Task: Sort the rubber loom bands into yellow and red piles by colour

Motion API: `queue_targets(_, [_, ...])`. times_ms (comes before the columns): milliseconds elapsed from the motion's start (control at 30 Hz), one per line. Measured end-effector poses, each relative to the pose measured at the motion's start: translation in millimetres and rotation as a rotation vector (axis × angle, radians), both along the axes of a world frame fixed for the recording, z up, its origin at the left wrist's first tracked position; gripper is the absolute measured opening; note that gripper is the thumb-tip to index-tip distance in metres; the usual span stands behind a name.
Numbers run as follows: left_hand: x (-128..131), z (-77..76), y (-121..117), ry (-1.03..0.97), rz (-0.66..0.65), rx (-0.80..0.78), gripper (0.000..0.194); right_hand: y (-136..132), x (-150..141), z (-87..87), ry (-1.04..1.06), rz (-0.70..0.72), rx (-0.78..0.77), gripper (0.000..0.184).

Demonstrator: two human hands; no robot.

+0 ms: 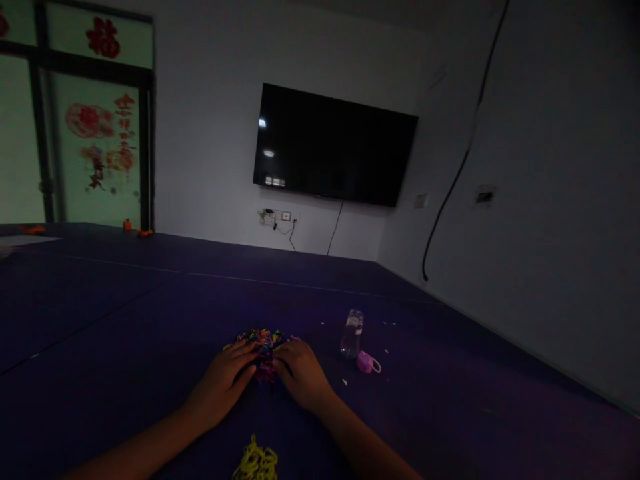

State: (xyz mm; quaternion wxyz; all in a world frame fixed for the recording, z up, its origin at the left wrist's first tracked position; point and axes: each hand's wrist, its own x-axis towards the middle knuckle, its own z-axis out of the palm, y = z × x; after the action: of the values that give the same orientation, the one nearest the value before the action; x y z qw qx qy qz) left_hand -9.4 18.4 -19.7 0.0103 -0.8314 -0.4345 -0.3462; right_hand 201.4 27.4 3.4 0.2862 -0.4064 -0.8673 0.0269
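The fingers of the left hand (227, 379) lie loosely extended on the near left side of one heap of multicoloured bands (265, 339), thumb held apart; those of the right hand (303, 375) bend over its right side, and whether they pinch a band cannot be told. The heap sits between the two hands on the purple table (150, 320). Nearer the person is one pile of yellow bands (256, 461), cut off by the lower edge of the view. To the right stand one clear bottle (352, 335), its single pale label (355, 321) too small to read, and, just beside its base, one pink cap (365, 362) with a ring. At least five white scraps (345, 382) are scattered around these two. At the far left are three orange items (127, 225) and a white sheet (30, 240). On the wall (210, 133) hangs one dark screen (335, 143), with no brand readable, above several sockets (286, 216). The glass door (75, 180) bears a blurred column of red characters; the pane above it shows one large red "福" (104, 38).
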Motion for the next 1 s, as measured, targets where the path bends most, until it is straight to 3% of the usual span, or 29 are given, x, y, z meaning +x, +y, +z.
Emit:
queue_targets(133, [-6, -1.1, -2, -0.095, 0.017, 0.068, 0.027, -5, -2, -1.3, 0.057, -0.007, 0.028, 0.019])
queue_targets(367, [-4, 5.5, -8, -0.055, 0.009, 0.097, 0.027, -10, -1, -1.5, 0.109, -0.130, 0.027, 0.023])
queue_targets(767, [7, 18.4, -12, -0.014, -0.038, 0.095, 0.022, -7, 2, 1.8, -0.053, 0.015, -0.018, 0.028])
queue_targets(1000, [13, 18.1, -11, -0.038, -0.058, 0.083, 0.019, -3, 5, -0.1, -0.088, 0.020, -0.004, 0.030])
